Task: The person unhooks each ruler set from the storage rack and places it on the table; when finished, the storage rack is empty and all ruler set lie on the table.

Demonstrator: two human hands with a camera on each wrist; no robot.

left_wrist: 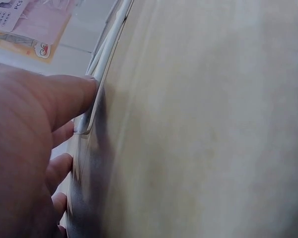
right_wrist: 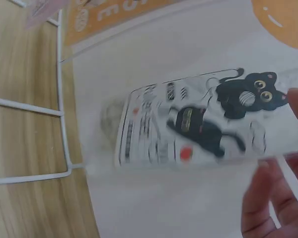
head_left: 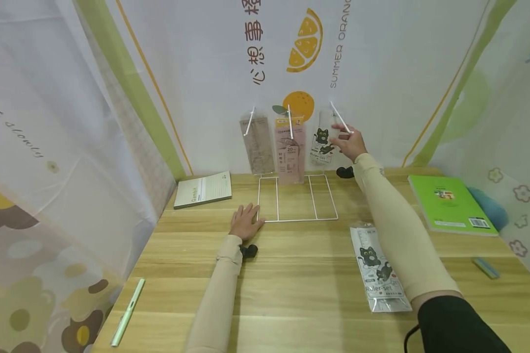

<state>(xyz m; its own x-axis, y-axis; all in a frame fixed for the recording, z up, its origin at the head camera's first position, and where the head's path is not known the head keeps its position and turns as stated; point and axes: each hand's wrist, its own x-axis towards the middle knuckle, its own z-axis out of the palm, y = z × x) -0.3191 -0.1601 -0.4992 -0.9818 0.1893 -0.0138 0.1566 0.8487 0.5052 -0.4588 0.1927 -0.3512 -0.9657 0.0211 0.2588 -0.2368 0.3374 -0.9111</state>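
Note:
A white wire rack (head_left: 300, 220) stands on the table with hooks at its back. From its right hook hangs a clear ruler set pack (head_left: 321, 139) printed with black cats. My right hand (head_left: 351, 145) pinches the pack's edge, thumb on the front and fingers at the side, as the right wrist view shows. My left hand (head_left: 245, 223) lies spread at the rack's front left corner, its thumb pressing the white wire (left_wrist: 105, 54). On the middle hook hangs a pink ruler pack (head_left: 290, 162); a greyish pack (head_left: 259, 147) hangs on the left one.
A second ruler set pack (head_left: 377, 269) lies under my right forearm. A notepad (head_left: 203, 190) is at the back left, a green book (head_left: 450, 201) at the right. A green pen (head_left: 128, 314) lies front left; a small blue-green bar (head_left: 486, 268) lies far right.

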